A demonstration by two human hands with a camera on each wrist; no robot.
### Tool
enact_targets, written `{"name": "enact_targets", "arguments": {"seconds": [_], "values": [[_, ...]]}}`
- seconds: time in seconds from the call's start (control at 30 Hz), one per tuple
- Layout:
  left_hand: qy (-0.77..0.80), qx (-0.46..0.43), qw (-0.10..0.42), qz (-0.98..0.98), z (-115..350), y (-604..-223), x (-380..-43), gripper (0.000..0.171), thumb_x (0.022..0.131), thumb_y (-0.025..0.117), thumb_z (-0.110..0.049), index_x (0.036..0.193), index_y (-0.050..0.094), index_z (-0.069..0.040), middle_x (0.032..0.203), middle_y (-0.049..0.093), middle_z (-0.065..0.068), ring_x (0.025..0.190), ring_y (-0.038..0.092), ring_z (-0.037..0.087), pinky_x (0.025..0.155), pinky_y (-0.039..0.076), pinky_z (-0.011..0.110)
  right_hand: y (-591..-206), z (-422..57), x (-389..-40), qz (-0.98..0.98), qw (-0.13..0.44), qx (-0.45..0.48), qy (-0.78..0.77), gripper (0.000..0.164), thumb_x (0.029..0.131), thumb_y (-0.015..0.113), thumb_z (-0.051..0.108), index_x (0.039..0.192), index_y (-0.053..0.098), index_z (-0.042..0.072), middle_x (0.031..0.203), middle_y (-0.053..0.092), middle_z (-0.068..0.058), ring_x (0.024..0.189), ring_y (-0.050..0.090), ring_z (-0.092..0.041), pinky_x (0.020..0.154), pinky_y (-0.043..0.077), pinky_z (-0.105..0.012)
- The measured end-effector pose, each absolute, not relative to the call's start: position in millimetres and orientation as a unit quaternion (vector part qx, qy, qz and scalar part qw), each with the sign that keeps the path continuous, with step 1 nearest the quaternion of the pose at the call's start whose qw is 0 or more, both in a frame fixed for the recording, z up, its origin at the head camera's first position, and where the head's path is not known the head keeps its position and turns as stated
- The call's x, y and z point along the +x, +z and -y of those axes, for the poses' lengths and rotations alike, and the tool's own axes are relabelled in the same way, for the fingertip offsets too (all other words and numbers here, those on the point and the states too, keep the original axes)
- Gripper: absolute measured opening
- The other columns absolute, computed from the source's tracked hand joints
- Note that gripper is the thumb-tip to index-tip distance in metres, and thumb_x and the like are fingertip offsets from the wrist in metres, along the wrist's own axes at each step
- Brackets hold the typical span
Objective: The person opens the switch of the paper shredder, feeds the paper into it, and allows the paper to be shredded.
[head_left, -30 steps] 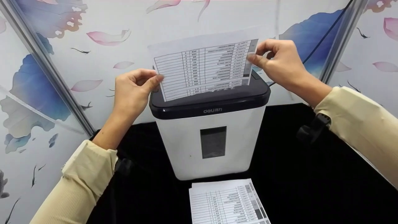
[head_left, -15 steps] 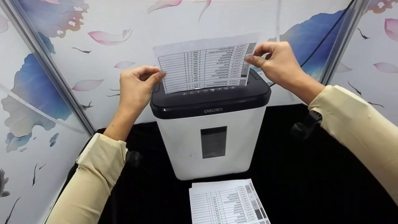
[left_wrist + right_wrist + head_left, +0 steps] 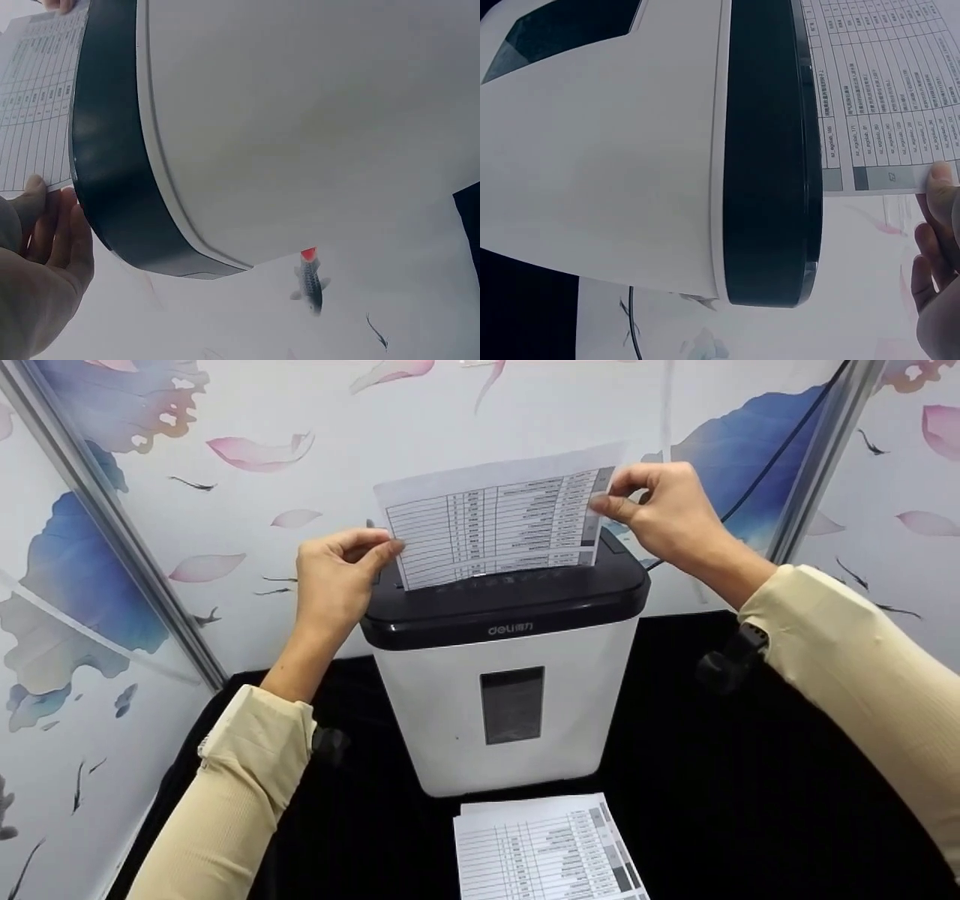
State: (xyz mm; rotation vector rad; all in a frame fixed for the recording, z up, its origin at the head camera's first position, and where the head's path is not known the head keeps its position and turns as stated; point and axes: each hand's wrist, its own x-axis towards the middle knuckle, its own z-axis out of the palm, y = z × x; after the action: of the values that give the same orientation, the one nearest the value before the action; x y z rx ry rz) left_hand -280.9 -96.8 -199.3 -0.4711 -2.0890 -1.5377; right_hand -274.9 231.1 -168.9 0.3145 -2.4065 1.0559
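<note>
Between my two hands, a printed sheet of paper (image 3: 487, 521) stands upright over the paper shredder (image 3: 442, 697), a white bin with a dark lid marked "deli". The sheet's lower edge meets the lid's top in the head view; whether it sits inside the slot I cannot tell. My left hand (image 3: 334, 577) pinches the left edge between thumb and fingers, low near the lid. Higher up, my right hand (image 3: 667, 514) pinches the right edge. The left wrist view has the left hand (image 3: 49, 259) beside the lid, and the right wrist view catches the right hand (image 3: 941, 240) on the sheet's margin.
A stack of printed sheets (image 3: 544, 847) lies in front of the shredder on a black cloth (image 3: 720, 780). Patterned panels (image 3: 465, 420) with metal posts (image 3: 142, 540) stand behind and at the sides. A black cable (image 3: 780, 450) runs behind on the right.
The sheet has come down and back onto the lid. My left hand has shifted right, and my right hand has moved slightly left and down. Both keep their pinch on the sheet.
</note>
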Motion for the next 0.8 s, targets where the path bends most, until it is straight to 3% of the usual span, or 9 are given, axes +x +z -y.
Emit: {"name": "enact_targets", "arguments": {"seconds": [0.57,0.8], "values": [[-0.560,-0.154,0.252,0.774,99,-199,-293,0.023,0.073,0.076,-0.023,0.088,0.073,-0.006,0.080,0.070,-0.002,0.073,0.064,0.004,0.067,0.050,0.015,-168,-227,-283,0.895,0.238,0.105,0.363,0.028,0.077,0.068,0.041,0.081,0.067,0.013,0.085,0.063,0.008,0.062,0.048,-0.006,0.052,0.038,-0.019],[-0.558,-0.154,0.241,0.779,97,-193,-284,0.021,0.077,0.073,-0.016,0.091,0.071,0.000,0.084,0.068,0.003,0.072,0.062,0.002,0.067,0.050,0.014,-169,-228,-284,0.901,0.230,0.103,0.353,0.030,0.078,0.066,0.044,0.083,0.067,0.014,0.087,0.063,0.007,0.064,0.047,-0.007,0.055,0.039,-0.020]]}}
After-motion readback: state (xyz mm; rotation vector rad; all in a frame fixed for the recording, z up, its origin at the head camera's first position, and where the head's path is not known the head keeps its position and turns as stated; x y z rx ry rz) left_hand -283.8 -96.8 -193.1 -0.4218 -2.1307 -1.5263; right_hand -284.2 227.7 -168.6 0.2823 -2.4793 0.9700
